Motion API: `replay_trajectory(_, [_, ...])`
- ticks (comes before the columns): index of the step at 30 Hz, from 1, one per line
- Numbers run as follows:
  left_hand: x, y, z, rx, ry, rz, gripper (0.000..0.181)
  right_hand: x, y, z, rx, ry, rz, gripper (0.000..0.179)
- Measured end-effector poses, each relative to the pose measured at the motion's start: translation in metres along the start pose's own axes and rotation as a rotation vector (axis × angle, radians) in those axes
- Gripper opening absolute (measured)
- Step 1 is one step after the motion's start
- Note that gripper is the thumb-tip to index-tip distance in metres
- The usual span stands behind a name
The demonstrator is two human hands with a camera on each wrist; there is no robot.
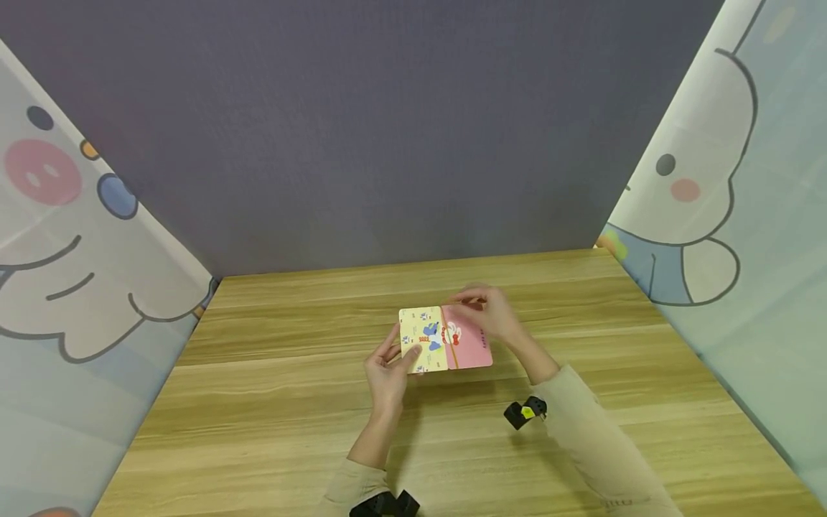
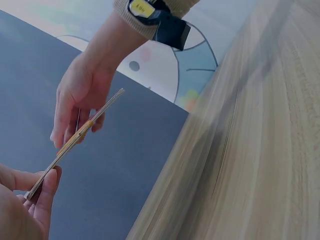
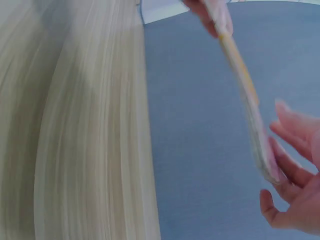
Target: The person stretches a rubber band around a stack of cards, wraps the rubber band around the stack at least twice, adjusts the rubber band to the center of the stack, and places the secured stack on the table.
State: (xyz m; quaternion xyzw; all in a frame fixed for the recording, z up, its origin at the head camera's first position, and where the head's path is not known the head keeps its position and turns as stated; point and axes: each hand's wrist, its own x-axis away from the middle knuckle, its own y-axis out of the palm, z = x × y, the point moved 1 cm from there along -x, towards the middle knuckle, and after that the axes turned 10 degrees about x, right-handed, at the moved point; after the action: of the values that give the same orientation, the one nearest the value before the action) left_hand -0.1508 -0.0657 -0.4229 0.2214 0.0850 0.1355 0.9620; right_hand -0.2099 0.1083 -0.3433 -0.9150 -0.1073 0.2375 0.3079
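A thin booklet, or small stack of booklets, is held above the table, with a yellow cartoon-print part (image 1: 416, 329) on the left and a pink part (image 1: 474, 353) on the right. An orange-brown band (image 1: 454, 349) runs across it near the middle. My left hand (image 1: 388, 370) pinches the yellow end, thumb on the front and fingers behind. Over the upper pink part is my right hand (image 1: 486, 312), its fingers loosely bent. In the right wrist view, the right hand (image 3: 300, 170) has fingers against the booklet's end and its thumb apart from it.
Under the hands lies a wood-grain table (image 1: 271, 402). A dark grey panel (image 1: 400, 143) stands at its back edge. Cartoon-printed curtains (image 1: 685, 215) hang at both sides. Black devices (image 1: 526, 411) are strapped to the wrists.
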Motion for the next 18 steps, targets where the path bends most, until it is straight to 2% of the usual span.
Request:
replay_trajectory(3, [-0.002, -0.001, 0.001, 0.008, 0.004, 0.002, 0.051, 0.005, -0.001, -0.002, -0.01, -0.007, 0.1, 0.015])
replay_trajectory(10, [-0.005, -0.004, 0.001, 0.004, 0.004, 0.032, 0.052, 0.022, -0.001, -0.006, -0.086, 0.061, 0.318, 0.013])
replay_trajectory(12, [-0.006, -0.004, 0.002, -0.002, 0.002, 0.04, 0.052, 0.026, -0.001, -0.005, -0.128, 0.073, 0.343, 0.014])
replay_trajectory(15, [-0.008, -0.005, 0.004, -0.01, 0.0, 0.051, 0.052, 0.032, 0.006, 0.007, -0.231, 0.073, 0.367, 0.016])
replay_trajectory(17, [-0.009, -0.006, 0.005, -0.01, -0.004, 0.054, 0.052, 0.037, 0.012, 0.014, -0.343, 0.038, 0.373, 0.016])
replay_trajectory(18, [-0.01, -0.006, 0.005, -0.007, -0.004, 0.054, 0.052, 0.038, 0.02, 0.031, -0.394, 0.018, 0.377, 0.016])
